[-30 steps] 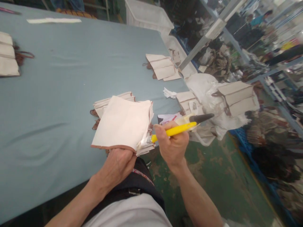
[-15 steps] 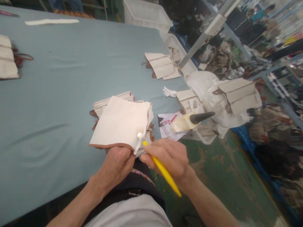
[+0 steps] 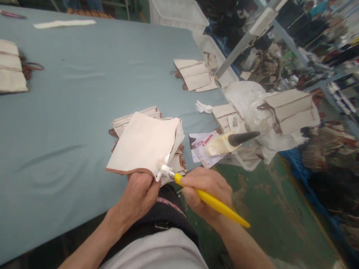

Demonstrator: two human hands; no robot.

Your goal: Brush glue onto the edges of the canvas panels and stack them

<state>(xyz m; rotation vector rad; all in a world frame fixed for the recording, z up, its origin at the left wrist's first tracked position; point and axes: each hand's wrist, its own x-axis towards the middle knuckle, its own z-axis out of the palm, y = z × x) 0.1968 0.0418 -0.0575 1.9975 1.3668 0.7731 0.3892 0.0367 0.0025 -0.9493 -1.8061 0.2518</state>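
My left hand [image 3: 141,192] pinches the brown-bound lower edge of a cream fabric piece [image 3: 143,140], near its right corner. Under that piece lies a stack of cream fabric pieces [image 3: 134,118] with brown trim and ties sticking out. My right hand [image 3: 209,188] is closed round a yellow-handled brush [image 3: 221,207]. The brush's metal neck and white-coated head rest at the right edge of the fabric, just above my left fingers. A whitish smear shows on the cloth by the head.
A pale bottle with a black tip [image 3: 218,145] stands on papers [image 3: 209,158] beside a red pen [image 3: 208,139]. More cream bundles [image 3: 193,74] lie along the blue-grey table's [image 3: 84,97] right edge. White crates [image 3: 179,18] stand behind. A metal post [image 3: 238,45] rises at right.
The brush head has moved down and left along the fabric edge, close to my left fingers. My right hand has shifted right and the handle tilts flatter. The left hand keeps its grip.
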